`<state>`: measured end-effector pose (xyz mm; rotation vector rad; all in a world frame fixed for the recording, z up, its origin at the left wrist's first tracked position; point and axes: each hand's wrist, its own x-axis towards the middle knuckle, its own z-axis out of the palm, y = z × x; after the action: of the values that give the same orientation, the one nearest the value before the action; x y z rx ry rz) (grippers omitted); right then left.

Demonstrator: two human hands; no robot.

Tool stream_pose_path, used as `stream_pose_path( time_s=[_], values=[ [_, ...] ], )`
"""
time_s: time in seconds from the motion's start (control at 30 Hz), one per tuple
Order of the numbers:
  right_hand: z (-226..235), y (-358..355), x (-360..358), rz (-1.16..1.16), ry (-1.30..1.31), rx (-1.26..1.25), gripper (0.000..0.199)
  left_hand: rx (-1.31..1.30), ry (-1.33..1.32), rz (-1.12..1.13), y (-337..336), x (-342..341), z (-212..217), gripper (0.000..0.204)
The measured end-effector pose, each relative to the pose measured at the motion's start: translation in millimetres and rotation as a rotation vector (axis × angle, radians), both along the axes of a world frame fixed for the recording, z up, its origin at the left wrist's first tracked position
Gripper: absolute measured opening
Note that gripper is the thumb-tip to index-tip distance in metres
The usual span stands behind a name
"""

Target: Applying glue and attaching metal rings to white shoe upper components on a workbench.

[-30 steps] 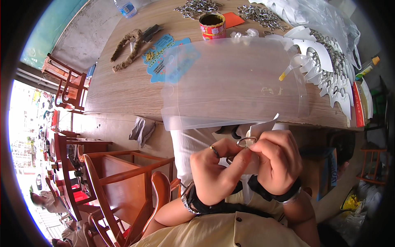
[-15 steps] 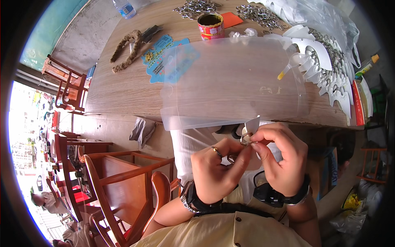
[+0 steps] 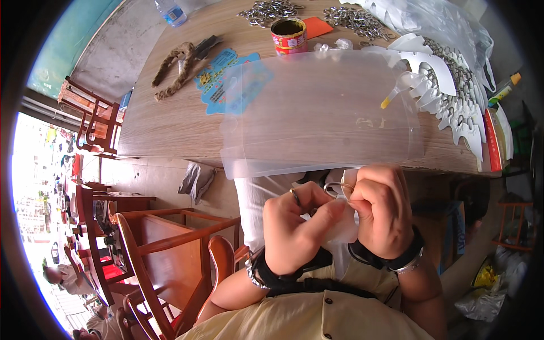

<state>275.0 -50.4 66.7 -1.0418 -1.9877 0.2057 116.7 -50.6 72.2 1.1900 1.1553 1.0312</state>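
Just beyond the table's near edge, my two hands meet over my lap. My right hand [image 3: 381,212] is closed, its fingers curled around one side of a metal ring [image 3: 330,186] and a small white card piece [image 3: 349,177] behind it. Close against the ring, my left hand [image 3: 300,229] has its thumb and forefinger drawn together in a pinch; what lies between those fingertips is hidden. A pale, see-through patch shows between the hands below the ring, too blurred to name.
A translucent plastic sheet [image 3: 317,113] overhangs the wooden table [image 3: 170,124]. A brush [image 3: 396,90] lies on it. Behind stand an open red tin [image 3: 289,41] and heaps of metal rings [image 3: 360,22]. White cards with rings [image 3: 453,107] fill the right. A wooden chair [image 3: 175,266] is at left.
My right hand has curled inward and turned, its fingers closing further around the ring. The white card piece has tipped and now shows less. The ring faces me more openly.
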Motion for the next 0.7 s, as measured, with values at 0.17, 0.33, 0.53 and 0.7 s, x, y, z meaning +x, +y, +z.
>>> stream_pose_path(
  time_s=[0.17, 0.33, 0.53, 0.7],
  values=[
    [-8, 3, 1, 0.05, 0.047, 0.011, 0.028, -0.278, -0.287, -0.018, 8, -5, -10, 0.012],
    [-8, 3, -3, -0.002, 0.075, -0.001, 0.03, -0.087, -0.126, 0.055, 1, 0, -7, 0.013],
    [-2, 2, 0, -0.047, 0.009, 0.062, 0.033, 0.146, 0.089, 0.099, -5, 2, -12, 0.013],
    [1, -2, -2, -0.071, 0.048, 0.054, 0.029, 0.243, 0.129, 0.114, -5, 4, -12, 0.012]
  ],
)
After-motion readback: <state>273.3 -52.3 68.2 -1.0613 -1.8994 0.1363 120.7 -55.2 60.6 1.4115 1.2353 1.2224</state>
